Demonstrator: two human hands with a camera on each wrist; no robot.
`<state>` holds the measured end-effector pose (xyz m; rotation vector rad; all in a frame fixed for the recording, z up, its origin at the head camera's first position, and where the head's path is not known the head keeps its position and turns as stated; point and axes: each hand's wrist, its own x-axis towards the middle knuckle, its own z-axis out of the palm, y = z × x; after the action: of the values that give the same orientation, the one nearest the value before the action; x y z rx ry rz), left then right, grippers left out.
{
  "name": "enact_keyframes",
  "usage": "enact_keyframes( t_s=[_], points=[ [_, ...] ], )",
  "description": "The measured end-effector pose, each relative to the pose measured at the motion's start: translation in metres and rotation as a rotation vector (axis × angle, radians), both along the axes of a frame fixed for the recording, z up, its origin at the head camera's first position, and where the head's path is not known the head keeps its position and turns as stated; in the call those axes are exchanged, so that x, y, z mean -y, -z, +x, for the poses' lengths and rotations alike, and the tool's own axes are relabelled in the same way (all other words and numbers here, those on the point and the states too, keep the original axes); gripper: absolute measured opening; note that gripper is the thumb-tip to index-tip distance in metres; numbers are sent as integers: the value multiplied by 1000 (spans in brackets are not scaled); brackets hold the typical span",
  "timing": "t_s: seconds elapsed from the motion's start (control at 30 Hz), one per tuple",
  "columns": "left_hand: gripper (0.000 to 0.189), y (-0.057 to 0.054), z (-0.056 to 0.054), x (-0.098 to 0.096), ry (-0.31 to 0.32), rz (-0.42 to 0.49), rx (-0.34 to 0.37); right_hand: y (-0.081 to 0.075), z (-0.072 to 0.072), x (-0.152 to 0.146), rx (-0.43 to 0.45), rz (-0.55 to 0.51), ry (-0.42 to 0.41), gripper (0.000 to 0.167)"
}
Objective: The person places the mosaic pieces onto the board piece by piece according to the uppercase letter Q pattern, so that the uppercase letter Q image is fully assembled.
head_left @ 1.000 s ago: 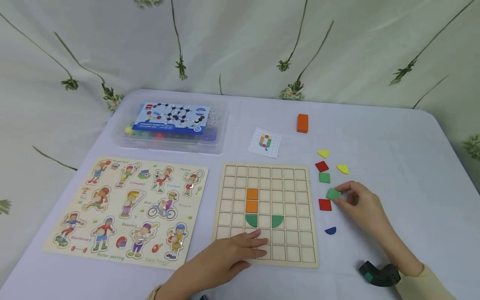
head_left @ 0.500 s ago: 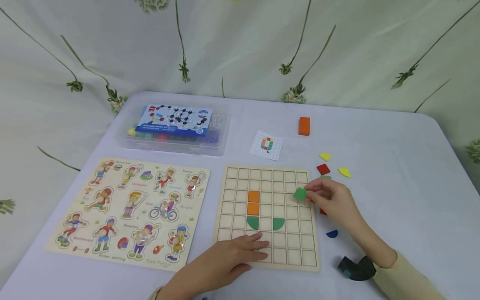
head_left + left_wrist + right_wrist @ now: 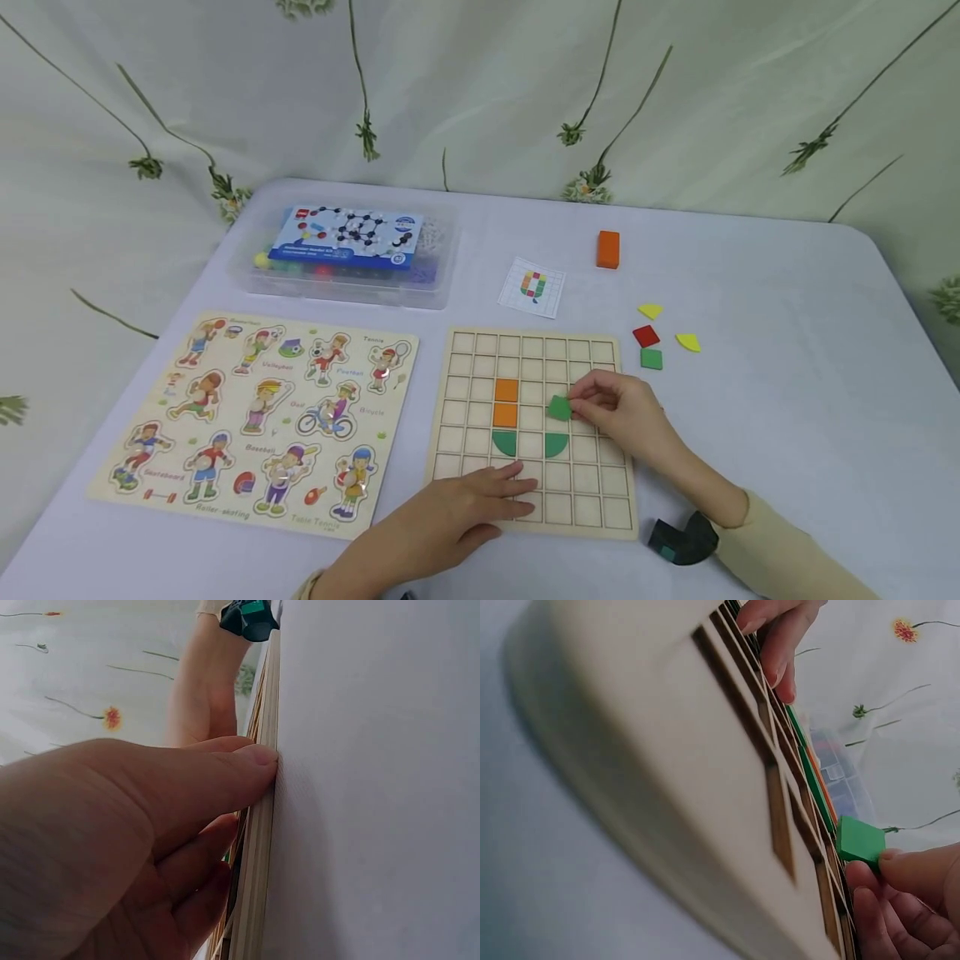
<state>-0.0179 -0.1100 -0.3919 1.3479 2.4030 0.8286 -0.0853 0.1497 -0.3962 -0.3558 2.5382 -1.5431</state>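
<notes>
In the head view my right hand (image 3: 622,412) pinches a green square tile (image 3: 558,407) between thumb and fingers over the wooden grid board (image 3: 592,508). The tile (image 3: 861,841) is tilted in the right wrist view. It is just above a green quarter-circle tile (image 3: 556,446) on the board. Two orange square tiles (image 3: 506,402) and another green quarter-circle (image 3: 504,442) lie in one column of cells. My left hand (image 3: 457,521) rests on the board's near left part, fingers extended. Its thumb (image 3: 225,776) touches the board's edge in the left wrist view.
Right of the board lie a red tile (image 3: 646,336), a green tile (image 3: 652,358) and yellow quarter-circles (image 3: 687,342). Behind are a pattern card (image 3: 532,287), an orange block (image 3: 608,249) and a clear box (image 3: 345,292). A sports picture puzzle (image 3: 255,417) lies left.
My right hand has carried the green square tile left, from the loose pieces to over the grid board. Its arm now covers the lower red tile and blue half-circle. My left hand stays put.
</notes>
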Motion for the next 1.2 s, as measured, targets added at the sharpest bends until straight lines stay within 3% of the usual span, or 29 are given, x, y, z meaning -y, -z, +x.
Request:
enact_keyframes(
  t_s=[0.2, 0.7, 0.87, 1.0, 1.13, 1.2],
  points=[
    [44, -1, 0, 0, 1, -5, -7, 0, 2, 3, -77, 83, -40, 11],
    [45, -2, 0, 0, -4, 1, 9, -4, 0, 1, -163, 186, -115, 13],
    [44, -1, 0, 0, 0, 8, 0, -16, -5, -11, -111, 116, -129, 14],
    [44, -2, 1, 0, -2, 1, 2, -31, -19, -33, -62, 15, -91, 16],
    [44, -4, 1, 0, -2, -4, 9, -41, -34, -60, -27, -5, 11, 24],
    [44, -4, 1, 0, 1, -7, 6, -23, -48, -83, -20, 0, 83, 29]
  ],
)
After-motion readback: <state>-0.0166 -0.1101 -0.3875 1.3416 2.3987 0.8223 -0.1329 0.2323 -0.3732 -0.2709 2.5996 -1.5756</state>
